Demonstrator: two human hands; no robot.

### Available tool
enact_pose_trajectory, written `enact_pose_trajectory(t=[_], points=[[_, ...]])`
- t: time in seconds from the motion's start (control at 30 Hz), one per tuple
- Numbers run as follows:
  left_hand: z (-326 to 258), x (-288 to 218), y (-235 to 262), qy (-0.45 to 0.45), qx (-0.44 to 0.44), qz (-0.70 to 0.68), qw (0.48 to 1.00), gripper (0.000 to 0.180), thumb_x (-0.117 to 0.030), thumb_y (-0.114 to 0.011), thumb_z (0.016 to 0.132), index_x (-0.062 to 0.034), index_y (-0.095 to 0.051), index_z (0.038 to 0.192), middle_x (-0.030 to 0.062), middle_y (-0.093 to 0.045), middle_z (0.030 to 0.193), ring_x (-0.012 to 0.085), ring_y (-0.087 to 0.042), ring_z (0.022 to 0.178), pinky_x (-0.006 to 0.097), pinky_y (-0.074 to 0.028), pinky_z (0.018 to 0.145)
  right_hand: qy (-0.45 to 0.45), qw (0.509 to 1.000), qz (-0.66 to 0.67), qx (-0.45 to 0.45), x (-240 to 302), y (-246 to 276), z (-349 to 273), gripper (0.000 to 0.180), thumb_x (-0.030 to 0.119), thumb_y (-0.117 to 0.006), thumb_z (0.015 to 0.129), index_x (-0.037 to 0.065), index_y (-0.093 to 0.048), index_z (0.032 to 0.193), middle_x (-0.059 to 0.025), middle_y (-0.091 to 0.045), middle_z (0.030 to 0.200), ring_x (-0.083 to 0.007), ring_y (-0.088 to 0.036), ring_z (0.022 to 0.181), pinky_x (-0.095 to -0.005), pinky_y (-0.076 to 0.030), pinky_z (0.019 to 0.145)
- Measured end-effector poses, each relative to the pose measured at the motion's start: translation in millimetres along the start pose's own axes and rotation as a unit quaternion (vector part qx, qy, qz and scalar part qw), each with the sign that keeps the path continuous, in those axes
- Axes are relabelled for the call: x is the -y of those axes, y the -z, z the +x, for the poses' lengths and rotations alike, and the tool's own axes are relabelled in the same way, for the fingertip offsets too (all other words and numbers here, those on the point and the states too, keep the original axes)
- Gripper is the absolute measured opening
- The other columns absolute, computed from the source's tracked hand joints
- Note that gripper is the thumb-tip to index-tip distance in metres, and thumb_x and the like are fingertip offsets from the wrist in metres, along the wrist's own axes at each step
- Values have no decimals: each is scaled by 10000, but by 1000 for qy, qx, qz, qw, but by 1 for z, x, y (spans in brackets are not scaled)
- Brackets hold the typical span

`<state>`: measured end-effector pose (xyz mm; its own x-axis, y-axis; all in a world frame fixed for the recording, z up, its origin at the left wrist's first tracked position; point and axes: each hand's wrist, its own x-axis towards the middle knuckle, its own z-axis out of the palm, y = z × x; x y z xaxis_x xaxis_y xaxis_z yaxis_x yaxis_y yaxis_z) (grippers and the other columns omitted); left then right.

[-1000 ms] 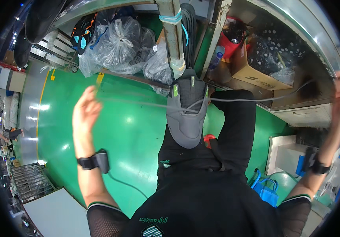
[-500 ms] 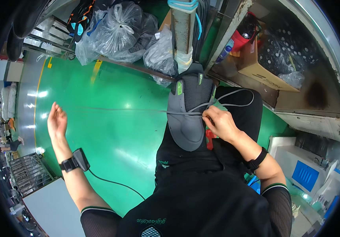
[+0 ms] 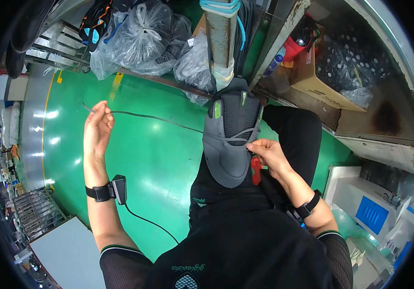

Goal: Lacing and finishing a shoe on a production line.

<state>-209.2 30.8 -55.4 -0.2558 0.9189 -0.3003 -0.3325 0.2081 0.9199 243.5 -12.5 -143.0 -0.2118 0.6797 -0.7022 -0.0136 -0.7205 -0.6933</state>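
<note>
One grey shoe (image 3: 227,161) sits at the centre, its toe toward 6 o'clock and its collar toward 12, where a rusty metal post (image 3: 220,38) stands. At 9 o'clock from it, the left hand (image 3: 99,127) has its fingers together, pinched on the lace (image 3: 159,118), whose loose tip pokes past them toward 11. At 4 o'clock, the right hand (image 3: 270,155) brings thumb and finger together at the shoe's edge; whether lace or upper lies between them, I cannot tell.

The step in hand looks like drawing the lace through the lowest holes; the next move seems to call for steadying the shoe and taking up slack without twisting.

The lace is thin and cord-like. The toe is smooth and rounded, the tongue (image 3: 234,115) a dark ribbed mesh, with a green patch (image 3: 217,110) at its 10 o'clock side.
</note>
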Motion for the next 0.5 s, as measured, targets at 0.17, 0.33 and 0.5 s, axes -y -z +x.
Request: enact_pose_trajectory(t=[0.17, 0.33, 0.5], points=[[-3, 35, -10, 51, 2, 6, 999, 189, -113, -566, 939, -16, -563, 1101, 19, -609, 851, 88, -583, 715, 193, -478, 637, -68, 909, 381, 155, -22, -2, -13, 139, 148, -586, 944, 91, -512, 841, 55, -377, 595, -39, -299, 434, -195, -246, 413], [-21, 63, -11, 116, -25, 32, 992, 179, -111, -555, 946, -8, -556, 1092, 25, -608, 848, 107, -593, 730, 205, -483, 642, -77, 847, 438, 293, -12, -2, -36, 111, 199, -508, 990, 109, -507, 925, 42, -367, 627, -46, -319, 477, -200, -271, 464], [-22, 58, 14, 104, -49, 21, 993, 236, -96, -559, 940, 19, -522, 1142, 78, -600, 931, 151, -606, 787, 220, -485, 664, 83, 984, 118, 108, -2, 2, -12, 189, 111, -612, 926, 101, -430, 879, 41, -459, 635, -20, -383, 504, -181, -260, 438]])
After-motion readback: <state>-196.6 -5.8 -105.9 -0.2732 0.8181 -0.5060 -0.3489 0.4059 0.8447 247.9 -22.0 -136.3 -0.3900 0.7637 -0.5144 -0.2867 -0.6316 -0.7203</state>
